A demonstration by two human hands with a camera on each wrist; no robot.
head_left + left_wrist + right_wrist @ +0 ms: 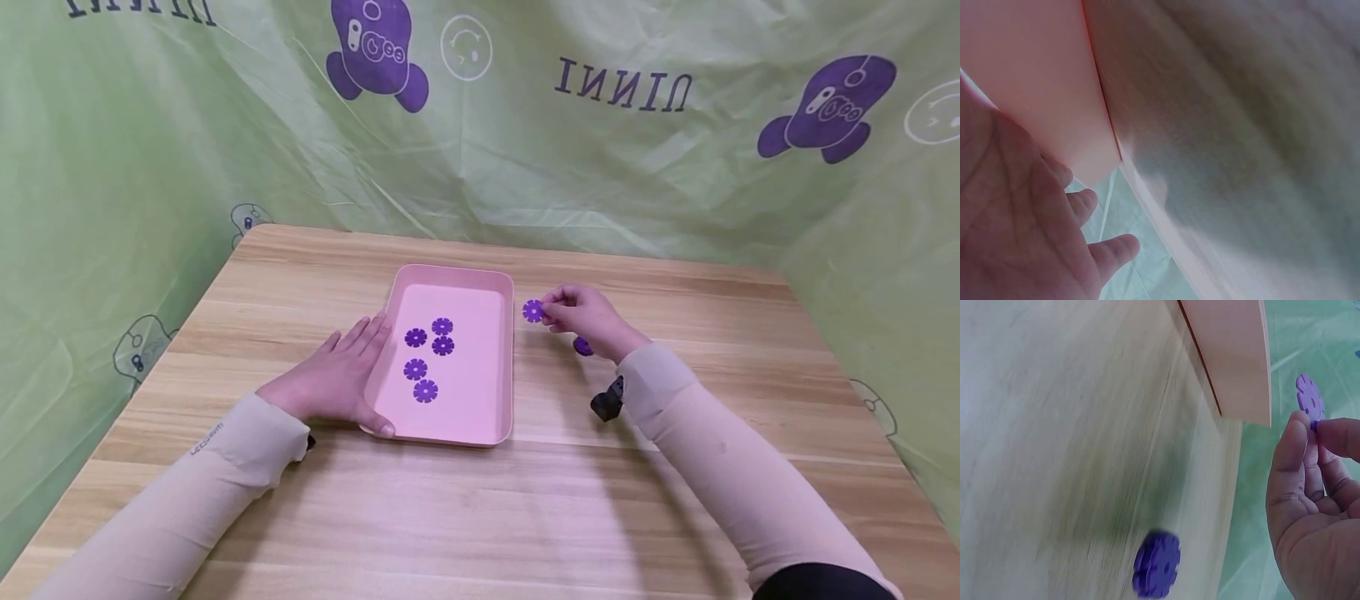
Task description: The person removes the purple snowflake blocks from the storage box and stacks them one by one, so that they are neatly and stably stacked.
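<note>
A pink tray (472, 417) lies on the wooden table, and several purple notched discs (425, 391) are spread flat on its left half. My left hand (337, 375) rests against the tray's left rim with straight, spread fingers; its palm faces the tray's outer wall (1054, 81) in the left wrist view. Just right of the tray, my right hand (588, 317) pinches one purple notched disc (532, 311) between thumb and finger, raised above the table. Below that hand, a small stack of purple discs (1157, 565) sits on the wood, partly covered by the hand in the head view.
The wooden table (465, 517) reaches back to a green printed curtain (525, 183), which also runs along both sides. A black wrist device (607, 402) hangs under the right sleeve.
</note>
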